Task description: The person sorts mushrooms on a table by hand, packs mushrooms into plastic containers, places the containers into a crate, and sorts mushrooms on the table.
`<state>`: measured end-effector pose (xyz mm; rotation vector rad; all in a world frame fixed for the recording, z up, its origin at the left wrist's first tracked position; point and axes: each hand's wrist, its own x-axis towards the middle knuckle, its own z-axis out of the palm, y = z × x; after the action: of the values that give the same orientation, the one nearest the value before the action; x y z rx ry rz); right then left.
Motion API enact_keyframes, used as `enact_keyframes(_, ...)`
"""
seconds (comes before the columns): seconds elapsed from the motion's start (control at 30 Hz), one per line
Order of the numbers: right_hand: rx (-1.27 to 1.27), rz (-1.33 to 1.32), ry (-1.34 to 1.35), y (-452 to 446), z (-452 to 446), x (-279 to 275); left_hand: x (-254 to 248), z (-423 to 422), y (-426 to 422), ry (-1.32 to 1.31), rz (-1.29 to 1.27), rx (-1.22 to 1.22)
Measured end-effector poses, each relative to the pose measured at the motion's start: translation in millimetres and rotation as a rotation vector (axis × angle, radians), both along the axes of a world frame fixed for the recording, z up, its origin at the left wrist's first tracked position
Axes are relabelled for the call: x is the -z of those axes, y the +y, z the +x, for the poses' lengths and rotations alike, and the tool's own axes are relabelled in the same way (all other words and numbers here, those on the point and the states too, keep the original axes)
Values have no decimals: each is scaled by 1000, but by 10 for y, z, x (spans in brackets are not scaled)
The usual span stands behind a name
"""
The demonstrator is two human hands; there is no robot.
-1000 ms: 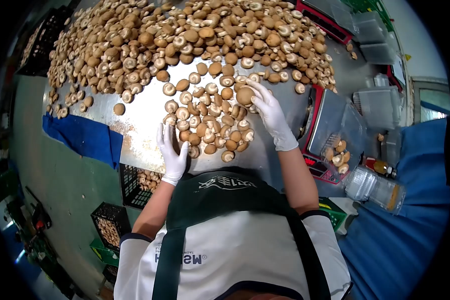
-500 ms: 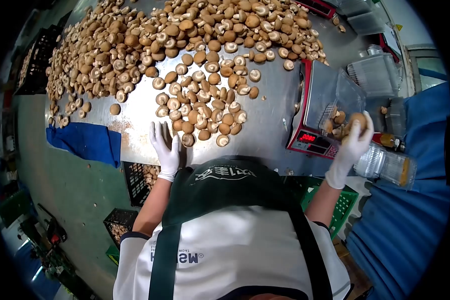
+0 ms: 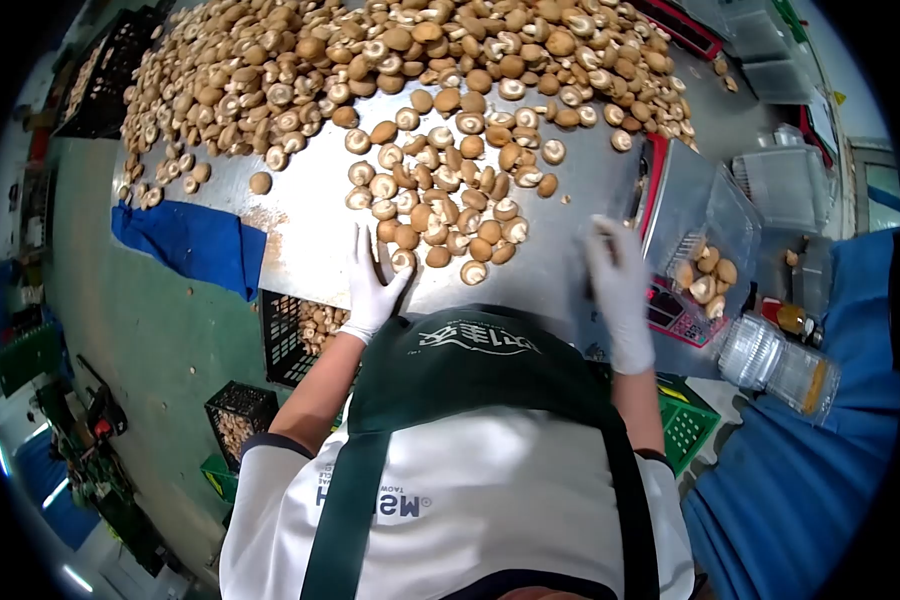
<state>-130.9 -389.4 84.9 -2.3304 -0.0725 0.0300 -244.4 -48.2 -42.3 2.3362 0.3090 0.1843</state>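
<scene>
My gloved left hand [image 3: 373, 290] rests at the near edge of the metal table [image 3: 300, 230], fingers spread, thumb beside a shiitake mushroom [image 3: 403, 260]. Just beyond it lies a loose group of shiitake mushrooms [image 3: 440, 215], some caps up, some stems up. My right hand [image 3: 620, 290], also gloved, hovers left of the red scale [image 3: 654, 180] and covers part of its front. Motion smears its fingers, so their closure is unclear. On the scale, a clear plastic box [image 3: 735, 215] holds several mushrooms [image 3: 708, 272].
A large mushroom heap [image 3: 270, 80] spans the far side. A blue cloth [image 3: 190, 245] hangs over the left edge. Black crates [image 3: 285, 340] stand below. Clear containers [image 3: 785, 185] and stacked clear boxes [image 3: 780, 365] lie at right, near a blue curtain [image 3: 850, 330].
My right hand has left the box on the scale, where it held a mushroom, and moved left over the table. My left hand stays by the loose mushrooms. The view has shifted.
</scene>
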Motion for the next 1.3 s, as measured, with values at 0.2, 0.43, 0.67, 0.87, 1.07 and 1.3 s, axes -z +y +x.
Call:
enact_keyframes(0.2,-90,-57,170,767,210,1102,-18,-29,47,-6,-53,6)
enact_keyframes(0.43,41,1066,696,277,371,960,29,34,49,-33,-244,-101)
enact_keyframes(0.67,96,1397,660,226,282,723,139,148,184,-81,-217,-67)
enact_keyframes(0.87,413,362,-167,-559,174,-254,126,223,104,-157,-306,-67)
enact_keyframes(1.07,526,-426,-425,-1245,6,-314,44,243,147,-94,-188,-21)
enact_keyframes(1.3,269,127,-373,-251,326,-207,-202,593,273,-87,-99,-170)
